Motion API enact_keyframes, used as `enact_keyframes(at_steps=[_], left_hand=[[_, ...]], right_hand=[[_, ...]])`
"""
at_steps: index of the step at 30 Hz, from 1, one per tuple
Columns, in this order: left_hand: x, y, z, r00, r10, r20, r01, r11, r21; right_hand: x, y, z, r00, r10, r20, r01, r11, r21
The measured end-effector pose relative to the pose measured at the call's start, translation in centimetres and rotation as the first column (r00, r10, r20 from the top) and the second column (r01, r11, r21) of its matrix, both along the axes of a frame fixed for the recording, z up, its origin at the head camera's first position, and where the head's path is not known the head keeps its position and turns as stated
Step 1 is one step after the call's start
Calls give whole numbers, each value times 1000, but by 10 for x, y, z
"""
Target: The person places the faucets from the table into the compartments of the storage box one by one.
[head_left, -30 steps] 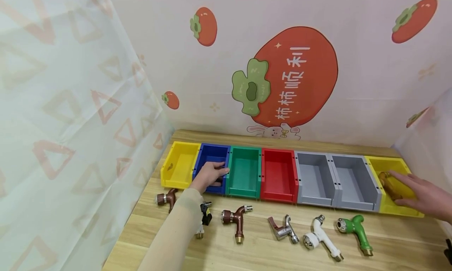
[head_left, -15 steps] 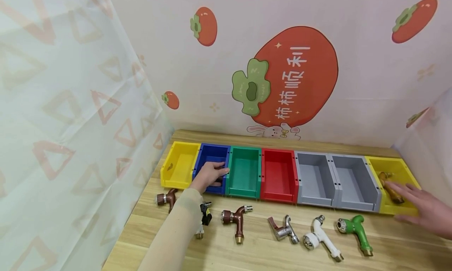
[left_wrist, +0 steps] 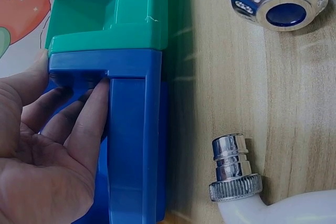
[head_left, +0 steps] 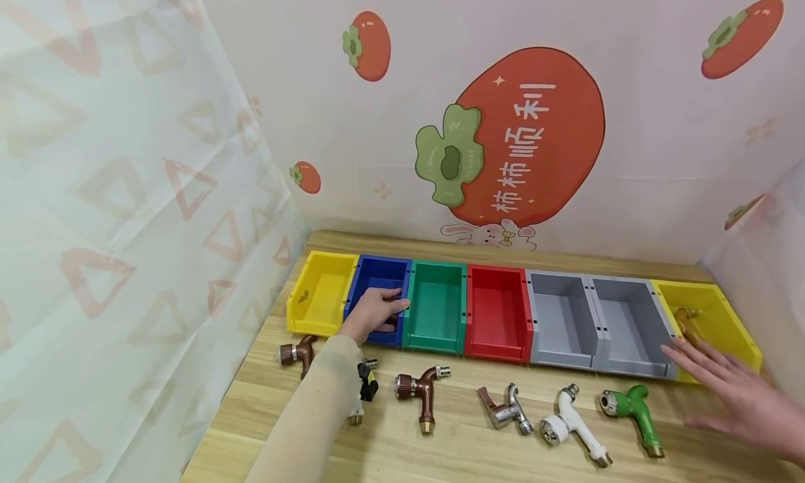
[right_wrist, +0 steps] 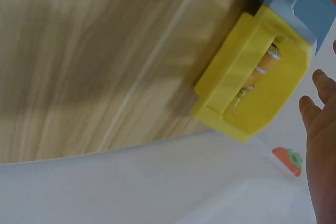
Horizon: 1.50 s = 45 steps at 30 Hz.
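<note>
My left hand (head_left: 376, 311) grips the side wall of the blue bin (left_wrist: 134, 140) where it meets the green bin (left_wrist: 107, 42). Its fingers are inside the blue bin and the thumb lies over the rim. With fingers spread and nothing held, my right hand (head_left: 732, 399) hovers by the front of the right-hand yellow bin (head_left: 723, 315). Inside that bin lies a bronze-coloured faucet (head_left: 687, 322), partly hidden behind the hand in the head view. Nearest the right hand on the table is a green faucet (head_left: 638, 413).
Red (head_left: 497, 308) and grey bins (head_left: 562, 315) continue the row, with another yellow bin (head_left: 323, 291) at its left end. Before them lie a white faucet (head_left: 575, 423), a chrome faucet (head_left: 506, 407) and brown faucets (head_left: 424, 395). My left forearm partly covers a black-handled white faucet (head_left: 367, 385).
My right hand has let go of the bronze faucet, leaving it in the yellow bin, and has drawn back toward the front and left. The left hand keeps its place.
</note>
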<state>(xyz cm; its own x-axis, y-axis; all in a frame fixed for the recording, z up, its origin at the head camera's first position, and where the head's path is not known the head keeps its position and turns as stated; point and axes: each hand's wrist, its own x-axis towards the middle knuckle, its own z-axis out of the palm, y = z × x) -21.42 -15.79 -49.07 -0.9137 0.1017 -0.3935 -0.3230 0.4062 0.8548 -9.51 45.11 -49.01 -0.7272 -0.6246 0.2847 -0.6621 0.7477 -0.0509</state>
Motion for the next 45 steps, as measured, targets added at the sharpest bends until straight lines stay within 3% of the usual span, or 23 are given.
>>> enact_keyframes(at_steps=[8,15,29,40,45], left_hand=[[0,0,0,1000,1,-3,-1,1000,2],[2,0,0,1000,3,-4,-3,1000,-2],[0,0,-2,1000,1,5,-1,1000,4],[1,-1,-2,1000,-6,-2,6,1000,0],[1,-1,-2,1000,-11,0,11,1000,0]], right_hand=[[17,-21,-5,998,33,45,-36,996,79],[30,-37,-16,990,53,131,-61,997,55],[40,-52,-44,992,90,84,-99,989,111],[37,-52,-45,986,27,165,-51,988,147],[35,-54,-47,969,-23,248,-19,986,168]])
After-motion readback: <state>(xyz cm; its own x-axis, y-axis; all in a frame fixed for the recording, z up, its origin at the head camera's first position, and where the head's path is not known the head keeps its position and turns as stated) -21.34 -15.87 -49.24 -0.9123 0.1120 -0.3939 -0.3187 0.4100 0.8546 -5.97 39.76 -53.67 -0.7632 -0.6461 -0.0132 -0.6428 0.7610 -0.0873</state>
